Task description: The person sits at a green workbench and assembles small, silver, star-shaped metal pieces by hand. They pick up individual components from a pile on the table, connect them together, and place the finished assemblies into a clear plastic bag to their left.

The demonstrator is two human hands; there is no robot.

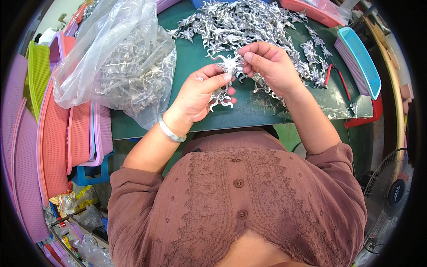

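Far left: stack of plastic baskets (pixel 53 142), pink and purple, one green; at least five, exact count hidden by overlap. Beside them one clear plastic bag (pixel 120 58), full of small silver castings, too many to count.

Centre: left hand (pixel 200 93) pinched shut on one silver metal piece (pixel 227 78), thumb across its middle; a pale bangle (pixel 171 132) on that wrist. The piece is held just above the green mat (pixel 187 53), between both hands, with thin curled prongs sticking out below the left thumb. Right hand (pixel 271 64) clamped on the upper end of the same piece with thumb and forefinger. The hands are close together, nearly touching.

Judgement: the piece looks stiff, light, cast metal; prongs probably snap or bend under twisting, and edges may be sharp. Best grip seems to be the thick central body, not the prongs.

Behind and right: one loose pile of castings (pixel 249 22), uncountable. One pair of red-handled pliers (pixel 336 75) on the mat. One blue tray (pixel 362 60) at the mat's right edge. One fan (pixel 391 191) lower right.
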